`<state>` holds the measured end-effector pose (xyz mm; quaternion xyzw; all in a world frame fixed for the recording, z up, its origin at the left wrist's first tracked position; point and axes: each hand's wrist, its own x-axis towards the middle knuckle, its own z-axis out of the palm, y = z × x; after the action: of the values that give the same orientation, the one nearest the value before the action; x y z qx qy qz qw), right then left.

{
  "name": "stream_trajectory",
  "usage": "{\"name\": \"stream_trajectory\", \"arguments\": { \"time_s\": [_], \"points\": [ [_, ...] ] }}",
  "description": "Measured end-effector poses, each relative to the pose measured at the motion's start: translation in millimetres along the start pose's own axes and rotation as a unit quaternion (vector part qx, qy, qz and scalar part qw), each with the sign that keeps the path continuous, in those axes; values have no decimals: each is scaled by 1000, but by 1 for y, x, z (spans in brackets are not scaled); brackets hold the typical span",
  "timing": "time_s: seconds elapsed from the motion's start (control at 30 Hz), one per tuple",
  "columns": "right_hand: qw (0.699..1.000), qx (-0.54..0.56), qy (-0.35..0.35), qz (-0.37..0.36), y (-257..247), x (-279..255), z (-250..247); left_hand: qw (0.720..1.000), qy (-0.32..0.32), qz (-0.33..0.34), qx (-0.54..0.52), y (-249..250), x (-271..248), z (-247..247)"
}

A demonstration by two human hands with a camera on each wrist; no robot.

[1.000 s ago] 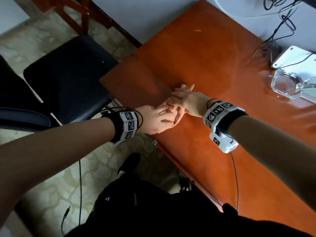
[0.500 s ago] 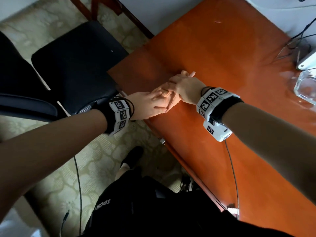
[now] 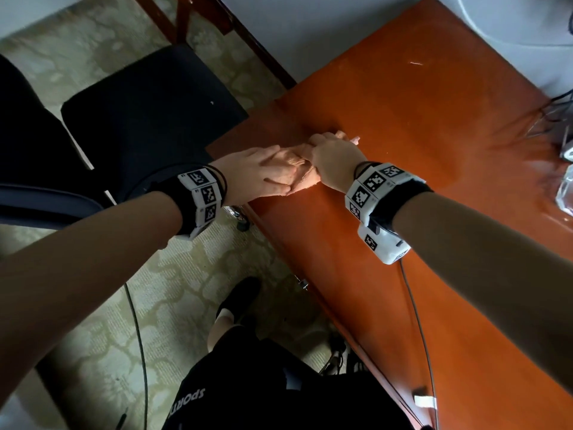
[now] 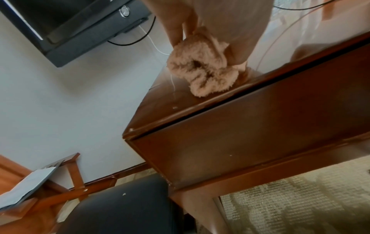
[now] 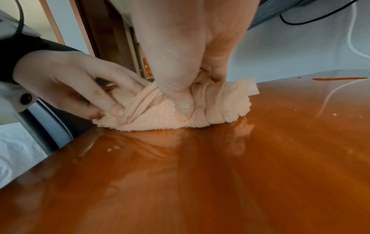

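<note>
A bunched peach-coloured fluffy cloth lies on the glossy orange-brown desk close to its left corner. My right hand presses down on the cloth and grips its folds between thumb and fingers. My left hand pinches the cloth's left end at the desk edge. In the head view both hands meet over the cloth, the left hand overlapping the right hand. The left wrist view shows the cloth crumpled on the desk top above the dark drawer front.
A black chair seat stands left of the desk. Cables and a clear glass object sit at the desk's far right. A thin cable trails over the desk from my right wrist. My leg and foot are on the patterned carpet.
The view has shifted as my head moved. Both hands stay on the cloth at the desk's left corner, and the left hand now lies further over it.
</note>
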<state>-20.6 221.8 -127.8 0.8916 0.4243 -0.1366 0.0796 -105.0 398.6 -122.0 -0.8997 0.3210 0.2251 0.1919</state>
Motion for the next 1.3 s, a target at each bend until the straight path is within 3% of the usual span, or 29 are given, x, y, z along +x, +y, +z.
{"name": "stream_trajectory", "arguments": {
  "time_s": [0.2,0.53,0.8,1.07,1.2,1.3],
  "points": [
    [1000,-2,1,18,6,31,-7,998,-30,-45,-37,-26,7,-3],
    [999,-6,15,29,22,72,-14,986,37,-69,-144,-64,25,9],
    [999,-5,25,29,42,102,-21,965,127,-72,-220,-92,49,15],
    [999,-20,23,30,58,120,-33,960,168,-60,-214,-108,60,4],
    [998,-32,50,22,64,111,-37,971,121,-79,-189,-115,66,-4],
    [995,-6,79,55,72,101,-43,974,129,-104,-153,-120,69,-21]
  ]
}}
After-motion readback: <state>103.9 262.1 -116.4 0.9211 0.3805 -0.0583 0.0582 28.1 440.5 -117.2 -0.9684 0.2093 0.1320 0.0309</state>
